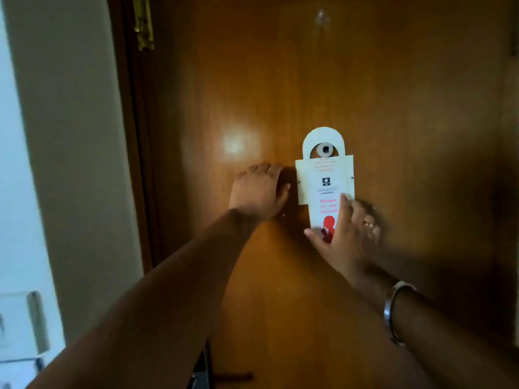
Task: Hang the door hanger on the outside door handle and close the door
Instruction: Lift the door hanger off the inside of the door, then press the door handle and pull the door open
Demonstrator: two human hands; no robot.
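The white door hanger [325,189], with red "Please do not disturb" lettering and a red figure, lies against the brown wooden door [393,108]. Its arched loop sits around a small round silver knob [325,149]. A wider white plate with two small screws lies behind the hanger's upper part. My right hand [351,237] grips the hanger's lower end, thumb at its bottom left and fingers over its right side. My left hand [259,190] rests cupped on the door just left of the plate. Whatever is under it is hidden.
A brass hinge [143,23] and the dark door frame [132,136] run down the left, next to a pale wall [70,136]. A clear hook [322,19] is stuck high on the door. A dark lever-like part [224,376] shows at the bottom edge.
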